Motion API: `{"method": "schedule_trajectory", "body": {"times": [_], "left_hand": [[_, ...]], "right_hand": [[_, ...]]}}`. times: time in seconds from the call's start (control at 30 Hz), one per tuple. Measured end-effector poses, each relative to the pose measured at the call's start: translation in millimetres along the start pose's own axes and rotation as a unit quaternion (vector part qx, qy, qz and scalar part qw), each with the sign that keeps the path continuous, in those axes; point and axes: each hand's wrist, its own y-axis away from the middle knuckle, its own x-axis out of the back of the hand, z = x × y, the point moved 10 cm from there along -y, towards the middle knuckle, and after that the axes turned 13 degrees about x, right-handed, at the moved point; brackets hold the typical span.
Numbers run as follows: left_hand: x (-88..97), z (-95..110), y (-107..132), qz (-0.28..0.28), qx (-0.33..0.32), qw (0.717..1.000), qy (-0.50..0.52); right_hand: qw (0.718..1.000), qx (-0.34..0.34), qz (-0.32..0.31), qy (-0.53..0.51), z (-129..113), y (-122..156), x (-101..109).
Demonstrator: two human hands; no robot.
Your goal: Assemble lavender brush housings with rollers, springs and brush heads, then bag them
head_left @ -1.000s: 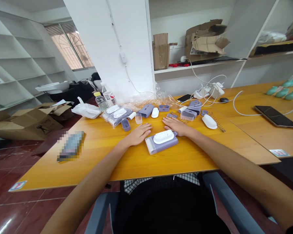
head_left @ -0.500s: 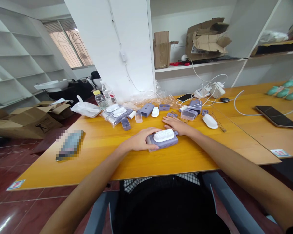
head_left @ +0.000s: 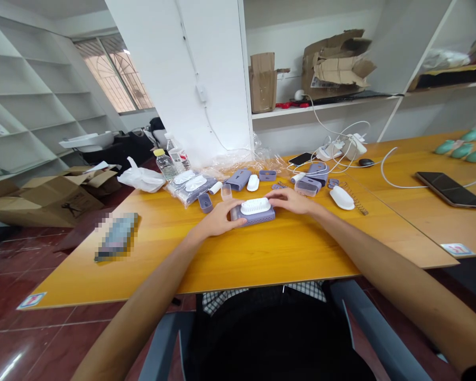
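A purple plastic brush case (head_left: 262,217) lies on the table in front of me, with a white bristled brush head (head_left: 255,206) on top, bristles facing up. My left hand (head_left: 221,218) is wrapped round the left end of the case, thumb along its near side. At the right end, my right hand (head_left: 289,201) has its bent fingers and thumb on the corner of the case; the exact contact is partly hidden. Just behind are another white brush piece (head_left: 253,183), a purple case shell (head_left: 238,180) and a translucent cup (head_left: 226,192).
To the right lie a white oval part (head_left: 341,198), metal springs (head_left: 355,201) and purple cases (head_left: 307,186). Bagged brushes (head_left: 190,186), bottles (head_left: 165,165) and a white plastic bag (head_left: 140,178) stand back left. A tablet (head_left: 452,189) and white cables occupy the right side.
The case with the brush head has shifted left and slightly away from me, my left hand moving with it. My right hand has gone from lying flat behind the case to gripping its right end.
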Motion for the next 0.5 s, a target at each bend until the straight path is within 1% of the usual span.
{"method": "schedule_trajectory", "body": {"times": [0.07,0.13,0.23,0.3,0.4,0.5], "left_hand": [[1.1,-3,-1,0.022,0.005,1.000,0.000],[1.9,-8,-2,0.046,0.017,0.999,-0.004],[3.9,-14,-3,0.081,0.034,0.996,-0.016],[8.2,-14,-3,0.109,0.034,0.993,-0.030],[16.9,-11,-1,0.151,0.031,0.987,-0.054],[23.3,-11,2,0.176,0.037,0.982,-0.060]], "right_hand": [[0.999,0.011,-0.019,-0.033,-4,0,-6],[1.000,0.009,-0.004,-0.018,-4,0,-6],[0.997,0.001,0.038,0.060,-5,-1,1],[0.992,0.010,0.048,0.116,-10,-2,4],[0.977,0.029,0.053,0.205,-18,-2,13],[0.954,0.006,0.029,0.299,-14,-1,20]]}}
